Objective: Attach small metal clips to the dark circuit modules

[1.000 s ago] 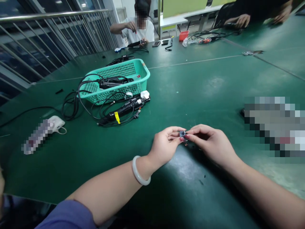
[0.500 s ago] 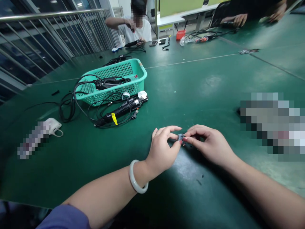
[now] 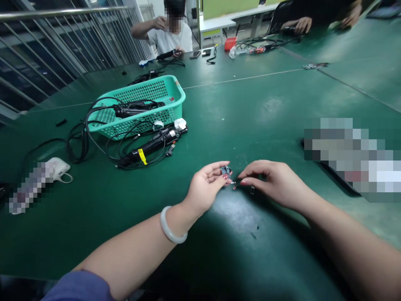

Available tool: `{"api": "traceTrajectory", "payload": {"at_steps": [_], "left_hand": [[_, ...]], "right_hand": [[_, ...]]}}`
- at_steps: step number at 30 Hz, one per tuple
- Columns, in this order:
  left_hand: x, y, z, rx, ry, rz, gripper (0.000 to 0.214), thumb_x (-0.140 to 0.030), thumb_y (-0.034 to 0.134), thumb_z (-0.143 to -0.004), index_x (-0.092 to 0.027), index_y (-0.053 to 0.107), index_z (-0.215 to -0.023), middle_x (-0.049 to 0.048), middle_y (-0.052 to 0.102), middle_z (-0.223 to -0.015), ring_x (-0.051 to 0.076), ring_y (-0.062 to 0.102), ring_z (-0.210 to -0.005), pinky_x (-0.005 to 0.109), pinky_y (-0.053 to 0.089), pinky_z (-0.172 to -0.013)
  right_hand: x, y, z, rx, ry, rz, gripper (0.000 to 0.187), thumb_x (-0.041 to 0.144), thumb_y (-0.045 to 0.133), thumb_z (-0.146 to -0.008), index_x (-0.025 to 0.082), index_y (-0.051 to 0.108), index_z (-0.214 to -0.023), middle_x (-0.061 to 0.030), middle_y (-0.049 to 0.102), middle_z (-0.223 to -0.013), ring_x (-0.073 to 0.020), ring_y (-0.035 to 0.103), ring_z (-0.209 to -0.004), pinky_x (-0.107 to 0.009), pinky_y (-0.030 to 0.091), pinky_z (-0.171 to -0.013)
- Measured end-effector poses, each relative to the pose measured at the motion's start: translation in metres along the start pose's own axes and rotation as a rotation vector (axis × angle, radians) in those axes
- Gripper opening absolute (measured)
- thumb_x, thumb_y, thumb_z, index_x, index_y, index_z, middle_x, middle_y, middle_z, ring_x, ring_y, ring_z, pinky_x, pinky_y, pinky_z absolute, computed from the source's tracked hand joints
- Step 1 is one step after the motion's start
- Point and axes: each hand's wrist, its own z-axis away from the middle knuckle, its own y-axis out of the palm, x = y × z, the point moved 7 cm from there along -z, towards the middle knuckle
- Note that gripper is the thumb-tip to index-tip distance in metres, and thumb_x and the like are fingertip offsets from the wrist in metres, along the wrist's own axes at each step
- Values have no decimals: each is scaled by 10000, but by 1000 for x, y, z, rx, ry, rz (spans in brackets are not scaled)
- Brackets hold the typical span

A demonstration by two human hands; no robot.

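My left hand [image 3: 205,186], with a pale bangle on its wrist, pinches a tiny grey-blue electronic part [image 3: 225,171] between thumb and fingertips just above the green table [image 3: 238,113]. My right hand [image 3: 274,182] rests a little to the right, fingers curled down onto the table, its fingertips close to some very small dark bits [image 3: 252,190] lying there. Whether the right fingers hold one of these bits I cannot make out.
A teal plastic basket [image 3: 147,94] with a black corded tool stands at the left. Another black electric screwdriver [image 3: 152,145] and tangled cables lie before it. A white mask [image 3: 58,167] lies far left. Across the table sits a person [image 3: 169,35]; other hands [image 3: 300,24] work at top right.
The two hands have come apart. The small part stays in my left hand, while my right hand has let go of it and lowered to the table.
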Motion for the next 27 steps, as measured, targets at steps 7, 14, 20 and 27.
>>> {"api": "traceTrajectory", "payload": {"at_steps": [7,14,20,27], "left_hand": [[6,-7,-4,-90,-75,137,277,-159,630,-759,-139,603,-1034,79,678,-967,102,633,-704,325,503,-794],[7,-8,-5,-103,-77,130,239,-135,594,-791,-141,564,-1028,82,683,-986,104,643,-716,340,506,-818],[7,-4,-5,-72,-75,112,252,-159,660,-749,-148,524,-961,73,679,-965,120,658,-727,338,511,-798],[7,3,-2,32,-63,127,374,-178,735,-679,-168,508,-975,5,654,-819,102,649,-705,298,524,-776]], "right_hand": [[5,18,5,68,-73,314,143,250,555,-839,226,691,-876,-31,680,-876,-190,598,-856,-325,469,-768],[-1,29,-2,25,-71,381,182,224,519,-853,195,685,-785,-51,661,-821,-203,593,-826,-330,462,-752],[6,11,-1,-132,-59,198,190,219,484,-863,198,635,-749,-48,645,-805,-176,589,-764,-306,462,-692],[25,-2,10,-371,-67,-61,130,276,569,-826,222,680,-786,-36,635,-797,-141,561,-670,-282,452,-580]]}}
